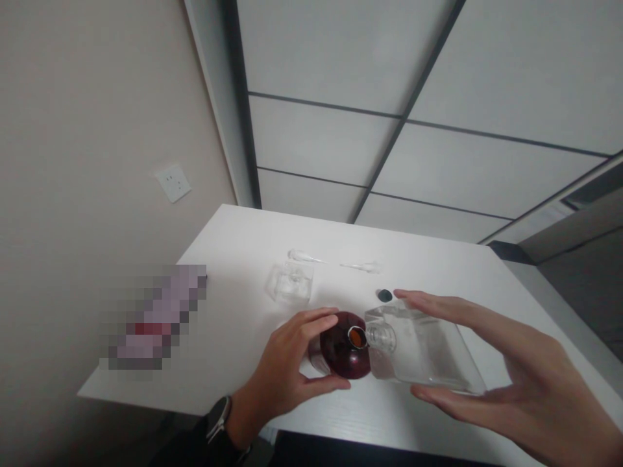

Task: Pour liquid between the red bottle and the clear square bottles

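My left hand (296,360) is wrapped round a dark brown glass bottle (341,357) with an uncapped mouth, standing on the white table. In my right hand (516,363) is a clear square glass bottle (428,350), tipped on its side with its neck toward the left. The clear bottle's mouth is at the brown bottle's opening; whether the two rims touch I cannot tell. Clear liquid seems to be inside the square bottle. A small black cap (385,296) lies just beyond my right fingertips.
Beyond the bottles on the white table (233,259) lie a small clear square glass container (294,282) and two clear droppers, one left (304,257) and one right (363,266). A blurred pinkish object (160,318) is at the left edge. A wall borders the table's left side.
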`<action>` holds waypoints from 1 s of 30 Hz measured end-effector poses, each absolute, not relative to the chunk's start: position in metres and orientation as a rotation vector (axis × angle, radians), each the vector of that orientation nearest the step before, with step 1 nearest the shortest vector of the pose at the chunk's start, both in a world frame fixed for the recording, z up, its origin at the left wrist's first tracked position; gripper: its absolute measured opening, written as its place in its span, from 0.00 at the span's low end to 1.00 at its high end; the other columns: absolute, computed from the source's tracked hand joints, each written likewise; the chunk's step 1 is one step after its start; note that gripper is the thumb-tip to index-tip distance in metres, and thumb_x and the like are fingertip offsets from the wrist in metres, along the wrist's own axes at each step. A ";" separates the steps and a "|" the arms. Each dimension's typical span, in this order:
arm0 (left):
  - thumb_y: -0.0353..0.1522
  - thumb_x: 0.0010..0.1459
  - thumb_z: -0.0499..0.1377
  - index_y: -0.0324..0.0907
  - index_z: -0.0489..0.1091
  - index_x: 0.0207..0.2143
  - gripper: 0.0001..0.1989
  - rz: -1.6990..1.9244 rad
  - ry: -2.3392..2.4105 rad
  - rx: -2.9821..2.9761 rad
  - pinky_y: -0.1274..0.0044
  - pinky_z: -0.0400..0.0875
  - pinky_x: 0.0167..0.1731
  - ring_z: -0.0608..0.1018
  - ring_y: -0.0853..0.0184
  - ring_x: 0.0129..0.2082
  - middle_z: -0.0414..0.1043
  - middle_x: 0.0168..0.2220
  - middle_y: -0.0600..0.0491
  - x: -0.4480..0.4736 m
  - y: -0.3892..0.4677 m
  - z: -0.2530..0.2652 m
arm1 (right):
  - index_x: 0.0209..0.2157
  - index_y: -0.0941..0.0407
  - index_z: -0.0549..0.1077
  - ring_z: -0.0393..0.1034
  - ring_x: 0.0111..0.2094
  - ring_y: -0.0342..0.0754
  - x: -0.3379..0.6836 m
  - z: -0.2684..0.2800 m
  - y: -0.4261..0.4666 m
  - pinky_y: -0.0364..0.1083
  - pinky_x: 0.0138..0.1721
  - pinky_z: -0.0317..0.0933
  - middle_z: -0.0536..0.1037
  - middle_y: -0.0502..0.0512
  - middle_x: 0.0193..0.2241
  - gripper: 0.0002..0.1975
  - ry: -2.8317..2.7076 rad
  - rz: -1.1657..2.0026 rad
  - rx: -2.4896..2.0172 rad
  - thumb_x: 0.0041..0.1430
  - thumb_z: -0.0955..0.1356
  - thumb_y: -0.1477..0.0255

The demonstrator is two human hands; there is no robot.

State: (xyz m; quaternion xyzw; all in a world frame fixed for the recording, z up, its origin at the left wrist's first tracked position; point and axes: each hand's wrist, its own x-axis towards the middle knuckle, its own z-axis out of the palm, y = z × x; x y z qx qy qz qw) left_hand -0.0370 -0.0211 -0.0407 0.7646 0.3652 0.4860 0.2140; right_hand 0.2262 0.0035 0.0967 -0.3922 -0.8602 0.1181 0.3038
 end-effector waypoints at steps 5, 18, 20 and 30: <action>0.47 0.59 0.71 0.50 0.61 0.65 0.37 1.347 0.995 2.096 0.62 0.76 0.58 0.79 0.54 0.59 0.75 0.61 0.42 -0.037 -0.021 -0.041 | 0.57 0.40 0.74 0.84 0.46 0.60 0.224 0.100 0.004 0.50 0.40 0.82 0.85 0.52 0.52 0.28 -2.289 0.311 -1.053 0.56 0.77 0.53; 0.48 0.60 0.70 0.50 0.61 0.66 0.37 1.321 1.009 2.095 0.62 0.77 0.57 0.79 0.53 0.59 0.75 0.61 0.42 -0.037 -0.022 -0.037 | 0.60 0.38 0.73 0.84 0.47 0.62 0.232 0.096 0.000 0.47 0.28 0.80 0.83 0.51 0.55 0.31 -2.258 0.421 -1.116 0.55 0.78 0.55; 0.49 0.60 0.70 0.50 0.61 0.65 0.37 1.326 1.005 2.096 0.62 0.77 0.58 0.79 0.54 0.59 0.75 0.61 0.41 -0.037 -0.023 -0.037 | 0.59 0.38 0.74 0.85 0.44 0.60 0.230 0.099 0.002 0.46 0.28 0.80 0.84 0.50 0.53 0.30 -2.258 0.413 -1.108 0.55 0.79 0.55; 0.47 0.57 0.72 0.51 0.61 0.66 0.39 1.328 0.991 2.068 0.60 0.77 0.57 0.80 0.51 0.59 0.75 0.61 0.41 -0.038 -0.023 -0.039 | 0.60 0.37 0.74 0.85 0.43 0.61 0.233 0.101 0.002 0.49 0.31 0.82 0.84 0.49 0.54 0.32 -2.277 0.391 -1.115 0.53 0.79 0.54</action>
